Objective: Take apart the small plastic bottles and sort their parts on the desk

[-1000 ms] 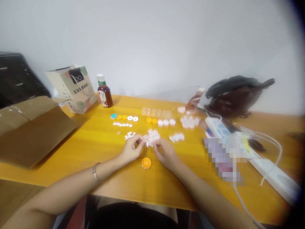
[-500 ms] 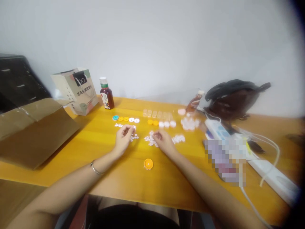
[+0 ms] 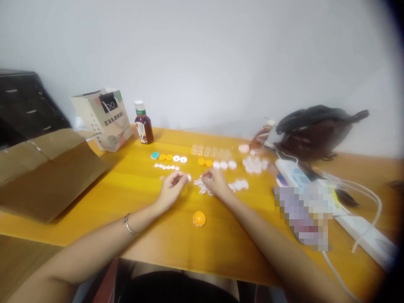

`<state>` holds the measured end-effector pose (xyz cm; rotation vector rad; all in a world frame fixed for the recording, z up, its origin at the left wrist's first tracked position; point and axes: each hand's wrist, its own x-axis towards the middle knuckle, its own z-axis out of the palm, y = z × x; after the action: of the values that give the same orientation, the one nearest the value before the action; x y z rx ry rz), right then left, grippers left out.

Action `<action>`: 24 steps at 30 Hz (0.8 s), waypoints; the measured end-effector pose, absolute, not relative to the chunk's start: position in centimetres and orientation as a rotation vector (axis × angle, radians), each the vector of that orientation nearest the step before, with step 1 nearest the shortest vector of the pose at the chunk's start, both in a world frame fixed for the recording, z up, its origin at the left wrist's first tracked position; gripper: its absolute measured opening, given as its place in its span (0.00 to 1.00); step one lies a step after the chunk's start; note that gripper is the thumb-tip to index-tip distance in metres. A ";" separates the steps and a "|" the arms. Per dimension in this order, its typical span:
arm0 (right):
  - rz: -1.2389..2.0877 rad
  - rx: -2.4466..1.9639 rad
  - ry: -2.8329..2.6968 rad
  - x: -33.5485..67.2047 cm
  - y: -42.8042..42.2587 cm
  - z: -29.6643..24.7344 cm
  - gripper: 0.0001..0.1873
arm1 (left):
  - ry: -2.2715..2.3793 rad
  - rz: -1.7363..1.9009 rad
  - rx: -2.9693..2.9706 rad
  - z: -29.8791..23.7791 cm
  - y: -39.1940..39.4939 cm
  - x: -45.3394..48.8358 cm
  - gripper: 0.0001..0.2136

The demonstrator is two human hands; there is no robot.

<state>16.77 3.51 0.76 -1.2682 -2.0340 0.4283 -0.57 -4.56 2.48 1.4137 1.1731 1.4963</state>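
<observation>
My left hand [image 3: 172, 188] is closed in a pinch on a small white plastic piece [image 3: 189, 178] at its fingertips. My right hand [image 3: 217, 182] is closed too, its fingertips at the pile of small white plastic pieces [image 3: 202, 187]; what they grip is too small to make out. Nearer me lies an orange round cap-like part [image 3: 199, 218]. Beyond my left hand runs a row of small white pieces [image 3: 168, 167], and behind it a row of teal, orange and white discs [image 3: 169, 157].
Orange and white round parts [image 3: 208, 163] and clear pieces [image 3: 207, 151] stand in rows farther back. A brown cardboard box [image 3: 47, 176], paper bag [image 3: 113, 122] and dark red bottle [image 3: 144, 128] are left. Power strips [image 3: 362, 231] and a dark bag [image 3: 315, 132] are right.
My left hand has moved right, closer to my right hand, with a white piece at its fingertips. More of the row of small white pieces shows. My right hand stays by the pile.
</observation>
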 end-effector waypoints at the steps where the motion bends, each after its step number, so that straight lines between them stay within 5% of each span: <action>1: 0.424 -1.262 -2.028 16.8 3.3 1.0 0.01 | 1.177 1.486 1.426 2.4 -4.5 -0.6 0.10; 7: 0.457 -0.999 -1.996 16.4 -1.1 2.5 0.04 | 1.200 1.418 1.495 1.5 -4.4 -0.7 0.10; 11: 0.514 -0.852 -2.020 16.3 -4.2 2.5 0.14 | 1.218 1.362 1.585 1.3 -4.7 -0.4 0.09; 16: 0.567 -0.879 -1.938 16.5 -4.7 2.0 0.02 | 1.230 1.284 1.792 1.5 -5.6 0.4 0.08; 24: 0.721 -1.008 -1.683 17.9 -3.3 3.2 0.08 | 1.254 1.236 1.875 1.6 -5.7 0.6 0.06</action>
<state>17.90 -3.35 3.18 -1.0082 -1.6831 0.7205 0.56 -5.71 1.60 1.8746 1.2540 1.2357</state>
